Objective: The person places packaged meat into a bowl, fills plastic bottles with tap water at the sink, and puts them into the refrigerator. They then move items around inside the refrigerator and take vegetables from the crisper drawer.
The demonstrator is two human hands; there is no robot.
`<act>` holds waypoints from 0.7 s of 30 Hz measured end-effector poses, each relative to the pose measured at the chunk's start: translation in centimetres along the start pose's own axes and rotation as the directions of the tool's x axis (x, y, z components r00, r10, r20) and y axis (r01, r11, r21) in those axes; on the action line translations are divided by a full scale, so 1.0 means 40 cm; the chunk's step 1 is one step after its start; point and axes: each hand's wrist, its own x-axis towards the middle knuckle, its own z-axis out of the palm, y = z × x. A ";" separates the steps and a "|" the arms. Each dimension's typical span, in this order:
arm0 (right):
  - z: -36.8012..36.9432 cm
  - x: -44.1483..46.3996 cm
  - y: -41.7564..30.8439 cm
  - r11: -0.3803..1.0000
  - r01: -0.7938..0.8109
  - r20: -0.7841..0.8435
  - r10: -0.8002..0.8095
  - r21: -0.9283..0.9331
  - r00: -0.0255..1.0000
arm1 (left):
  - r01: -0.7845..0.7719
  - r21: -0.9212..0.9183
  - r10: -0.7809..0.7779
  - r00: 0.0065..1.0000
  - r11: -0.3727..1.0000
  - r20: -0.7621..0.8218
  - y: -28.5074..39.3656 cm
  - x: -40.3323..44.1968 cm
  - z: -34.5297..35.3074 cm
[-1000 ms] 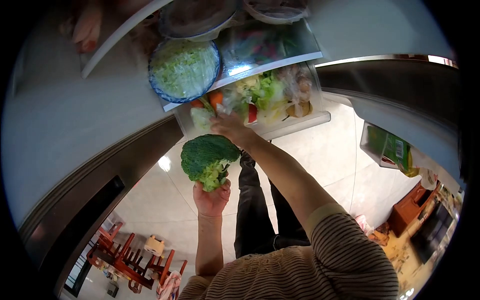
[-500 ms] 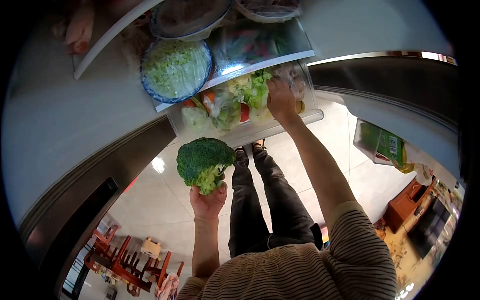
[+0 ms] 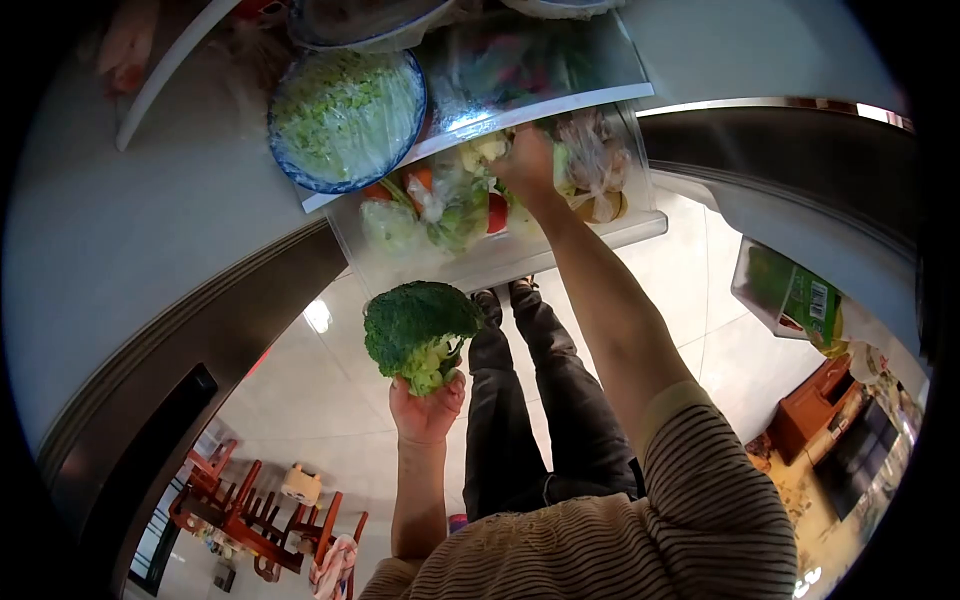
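Note:
My left hand (image 3: 426, 412) is closed around the stem of a head of broccoli (image 3: 415, 325), holding it upright in front of the fridge. My right hand (image 3: 527, 165) reaches down into a pulled-out clear fridge drawer (image 3: 610, 236), beside a pale yellowish vegetable (image 3: 484, 152). Its fingers are hidden by the hand and the shelf edge, so I cannot tell whether they grip anything. Bagged green vegetables (image 3: 455, 222), an orange carrot-like piece (image 3: 418, 180) and something red (image 3: 497, 212) lie left of that hand. A clear plastic bag (image 3: 597, 160) lies to its right.
Over the drawer, a blue-rimmed bowl (image 3: 347, 120) of chopped greens under plastic wrap stands on a glass shelf (image 3: 560, 110). The open fridge doors flank me, the right one with a green package (image 3: 800, 298) in its rack. Red wooden chairs (image 3: 245, 515) stand behind at lower left.
My right hand has shifted left inside the drawer, from the leafy greens toward the pale vegetable, showing more of the plastic bag. My left hand still holds the broccoli, slightly lower and further right.

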 end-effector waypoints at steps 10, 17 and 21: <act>-0.125 -0.084 -0.071 0.892 0.452 -0.064 -0.451 0.004 0.890 | -0.022 -0.135 0.032 0.997 0.991 0.069 0.022 -0.011 0.003; -0.135 -0.088 -0.011 0.873 0.087 -0.119 -0.034 0.480 0.992 | -0.042 -0.135 0.056 0.994 0.990 0.098 0.040 -0.004 0.004; -0.152 -0.062 -0.010 0.467 -0.085 -0.072 0.308 0.880 0.949 | -0.035 -0.092 0.045 0.993 0.995 0.105 0.045 0.018 0.028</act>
